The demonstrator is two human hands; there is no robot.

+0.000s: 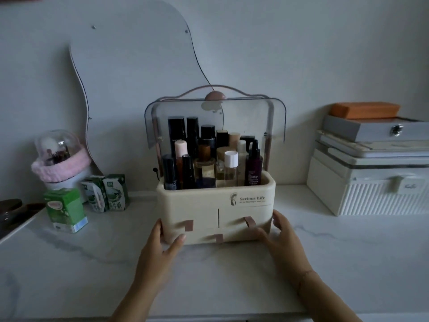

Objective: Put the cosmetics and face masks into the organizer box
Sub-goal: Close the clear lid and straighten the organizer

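Observation:
A cream organizer box (197, 205) stands in the middle of the white marble counter, its smoky clear lid (216, 112) swung up and open. Its top tray is packed with several upright cosmetic bottles (209, 156), dark, amber and clear. Below are small drawers with pink pull tabs, all closed. My left hand (162, 247) holds the box's lower left corner, thumb on the front, fingers round the side. My right hand (281, 238) holds the lower right corner the same way. No face masks are visible.
Green drink cartons (66, 211) and a domed brush holder with a pink band (59, 159) stand at the left. A wavy mirror (130, 66) leans on the wall behind. Stacked white and grey cases (373, 182) fill the right. A dark tray (14, 217) pokes in at far left.

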